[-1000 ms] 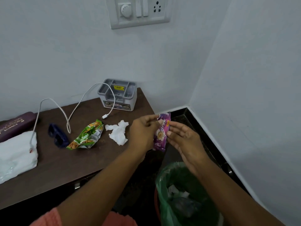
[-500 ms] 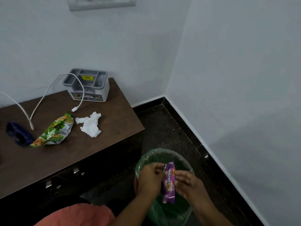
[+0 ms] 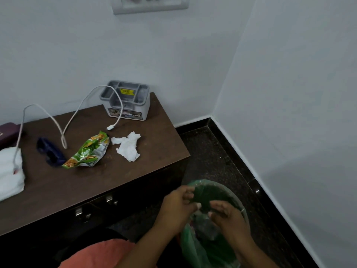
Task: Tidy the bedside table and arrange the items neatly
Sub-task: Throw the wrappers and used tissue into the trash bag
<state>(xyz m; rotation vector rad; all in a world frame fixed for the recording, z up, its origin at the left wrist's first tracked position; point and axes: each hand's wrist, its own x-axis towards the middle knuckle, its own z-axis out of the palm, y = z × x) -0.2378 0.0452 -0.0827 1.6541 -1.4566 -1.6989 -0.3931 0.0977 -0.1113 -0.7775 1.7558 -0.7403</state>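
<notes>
Both of my hands hover over the green-lined waste bin (image 3: 237, 202) on the floor to the right of the brown bedside table (image 3: 158, 151). My left hand (image 3: 178, 202) and my right hand (image 3: 225, 213) hold nothing, fingers loosely curled and apart. The purple wrapper is not visible in either hand. On the table lie a green snack packet (image 3: 87, 151), a crumpled white tissue (image 3: 128, 147), dark blue sunglasses (image 3: 50, 152), a white charging cable (image 3: 71, 120) and a grey organiser box (image 3: 126, 102).
A white cloth (image 3: 9, 175) and a dark purple case (image 3: 7, 130) sit at the table's left edge. A switch panel (image 3: 149, 3) is on the wall above. The room corner and black skirting (image 3: 231, 151) close off the right side.
The purple wrapper that both hands held above the bin is gone from them. My fingers have spread apart over the bin opening.
</notes>
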